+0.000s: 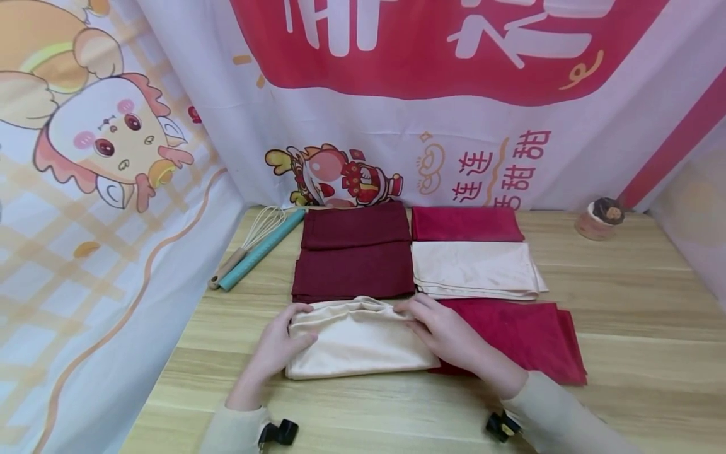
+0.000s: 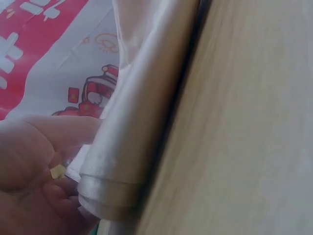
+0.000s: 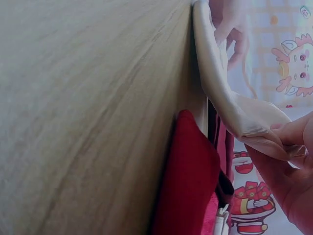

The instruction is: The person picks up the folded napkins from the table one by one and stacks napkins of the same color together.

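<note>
A folded cream cloth [image 1: 363, 347] lies near the front of the table, its far edge bunched upward. At its left end is my left hand [image 1: 279, 340], thumb on top and fingers round the edge; the left wrist view shows this hand [image 2: 44, 161] beside the layered fold [image 2: 122, 161]. My right hand [image 1: 445, 331] holds the cloth's far right corner. In the right wrist view that hand [image 3: 288, 171] pinches the lifted corner [image 3: 264, 127] between thumb and fingers. Under my right forearm lies a folded red cloth [image 1: 527, 334].
Behind are two dark maroon cloths [image 1: 354, 271], another cream cloth [image 1: 476, 268] and a crimson cloth [image 1: 465, 224]. A whisk [image 1: 261, 230] and a teal stick [image 1: 263, 249] lie at the back left. A small jar [image 1: 600, 219] stands at the back right, before a printed curtain.
</note>
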Demonstrator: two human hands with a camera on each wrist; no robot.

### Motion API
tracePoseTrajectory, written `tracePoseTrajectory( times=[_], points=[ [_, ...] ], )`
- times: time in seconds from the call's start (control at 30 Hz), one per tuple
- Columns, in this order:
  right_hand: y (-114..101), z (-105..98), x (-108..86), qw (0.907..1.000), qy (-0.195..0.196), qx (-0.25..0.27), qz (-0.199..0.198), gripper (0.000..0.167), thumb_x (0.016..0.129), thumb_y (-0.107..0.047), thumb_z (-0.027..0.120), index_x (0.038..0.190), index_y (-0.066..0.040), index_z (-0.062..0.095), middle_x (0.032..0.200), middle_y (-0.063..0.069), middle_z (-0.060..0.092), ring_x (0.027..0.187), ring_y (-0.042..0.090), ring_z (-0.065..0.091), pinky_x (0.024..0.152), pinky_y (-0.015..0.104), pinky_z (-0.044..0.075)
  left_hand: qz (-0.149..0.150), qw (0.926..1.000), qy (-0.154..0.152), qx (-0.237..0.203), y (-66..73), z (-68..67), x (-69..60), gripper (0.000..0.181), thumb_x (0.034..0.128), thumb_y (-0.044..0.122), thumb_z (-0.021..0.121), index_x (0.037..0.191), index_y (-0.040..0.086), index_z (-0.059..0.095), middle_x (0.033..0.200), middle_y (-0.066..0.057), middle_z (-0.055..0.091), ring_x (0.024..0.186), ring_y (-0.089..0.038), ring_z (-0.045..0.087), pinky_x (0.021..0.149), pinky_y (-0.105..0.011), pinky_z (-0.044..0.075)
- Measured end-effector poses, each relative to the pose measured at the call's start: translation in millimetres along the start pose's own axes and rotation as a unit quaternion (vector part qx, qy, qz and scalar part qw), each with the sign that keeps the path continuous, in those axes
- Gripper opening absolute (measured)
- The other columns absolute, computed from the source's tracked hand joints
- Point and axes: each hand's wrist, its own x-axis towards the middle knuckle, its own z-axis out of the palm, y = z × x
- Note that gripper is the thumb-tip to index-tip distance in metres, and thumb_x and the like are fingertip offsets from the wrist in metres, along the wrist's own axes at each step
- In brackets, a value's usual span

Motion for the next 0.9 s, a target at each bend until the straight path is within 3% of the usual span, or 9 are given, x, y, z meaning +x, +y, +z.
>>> tracePoseTrajectory(
  times=[0.1,0.2,0.33,0.43,0.5,0.57,0.73,0.83,0.9],
  points=[
    [2.1,1.4,-1.2,1.0,-0.003,0.005,0.004,0.03,0.086,0.0,0.068,0.112,-0.013,0.064,0.108,-0.004,0.059,0.098,0.008,0.059,0.079,0.028,0.052,0.011,0.9997,-0.016,0.013,2.8,4.6,4.5,0.048,0.0759,0.002,0.077,0.118,0.016,0.058,0.12,-0.015,0.059,0.071,-0.019,0.055,0.069,-0.04,0.048],
    [2.9,1.5,-1.8,0.9998,-0.011,0.01,0.013,0.029,0.086,-0.001,0.068,0.112,-0.014,0.064,0.108,-0.005,0.059,0.099,0.008,0.058,0.079,0.028,0.051,0.006,0.9996,-0.027,0.003,5.1,8.8,7.2,0.049,0.0745,-0.003,0.074,0.115,0.016,0.057,0.12,-0.016,0.057,0.053,-0.014,0.04,0.056,-0.034,0.043],
    [3.2,-0.1,-2.7,0.9996,-0.014,0.016,0.019,0.03,0.086,0.0,0.068,0.112,-0.014,0.064,0.109,-0.005,0.058,0.099,0.008,0.058,0.08,0.028,0.051,0.009,0.9997,-0.02,-0.013,4.8,10.7,7.3,0.048,0.0745,-0.005,0.074,0.112,0.019,0.057,0.125,-0.012,0.056,0.083,-0.022,0.054,0.072,-0.036,0.045],
    [5.1,-1.3,-4.7,0.9996,-0.006,0.02,0.016,0.031,0.085,0.001,0.068,0.112,-0.014,0.064,0.109,-0.005,0.059,0.1,0.009,0.058,0.08,0.028,0.051,0.04,0.9976,-0.02,-0.053,1.3,8.5,8.0,0.046,0.0762,-0.007,0.072,0.111,0.018,0.056,0.125,-0.009,0.056,0.114,-0.029,0.047,0.09,-0.046,0.039],
    [6.8,-1.9,-6.5,0.9996,0.0,0.025,0.013,0.032,0.084,0.001,0.069,0.112,-0.013,0.063,0.109,-0.005,0.059,0.101,0.009,0.058,0.08,0.028,0.051,0.056,0.9942,-0.03,-0.087,-0.2,6.2,7.9,0.045,0.0776,-0.008,0.071,0.112,0.017,0.055,0.124,-0.008,0.054,0.117,-0.029,0.045,0.093,-0.048,0.037],
    [8.9,-2.6,-8.4,0.9995,0.004,0.031,0.011,0.032,0.084,0.002,0.069,0.112,-0.013,0.063,0.11,-0.004,0.06,0.101,0.01,0.059,0.081,0.028,0.051,0.057,0.9888,-0.044,-0.13,-1.2,4.3,7.4,0.045,0.0789,-0.008,0.071,0.114,0.015,0.055,0.124,-0.01,0.052,0.111,-0.03,0.048,0.09,-0.047,0.042],
    [11.7,-6.4,-10.5,0.9986,0.012,0.05,0.014,0.033,0.083,0.003,0.07,0.112,-0.011,0.064,0.11,-0.004,0.061,0.1,0.01,0.058,0.079,0.027,0.051,0.003,0.9675,-0.071,-0.243,-3.2,5.0,5.6,0.05,0.081,-0.008,0.069,0.123,0.012,0.051,0.12,-0.017,0.048,0.093,-0.029,0.056,0.069,-0.04,0.054],
    [13.3,-8.4,-11.7,0.998,0.013,0.06,0.018,0.034,0.082,0.004,0.071,0.113,-0.011,0.064,0.109,-0.004,0.061,0.097,0.01,0.058,0.076,0.026,0.051,-0.028,0.9588,-0.077,-0.272,-2.9,6.5,7.0,0.056,0.0801,-0.01,0.069,0.129,0.009,0.047,0.117,-0.02,0.049,0.091,-0.027,0.059,0.07,-0.041,0.054],
    [14.6,-9.3,-12.9,0.9978,0.012,0.063,0.02,0.035,0.082,0.004,0.071,0.113,-0.011,0.064,0.109,-0.004,0.061,0.097,0.009,0.058,0.075,0.026,0.051,-0.049,0.9585,-0.08,-0.269,-1.1,7.1,8.2,0.062,0.0792,-0.01,0.069,0.132,0.01,0.045,0.117,-0.021,0.049,0.088,-0.027,0.059,0.069,-0.041,0.054]
  ],
)
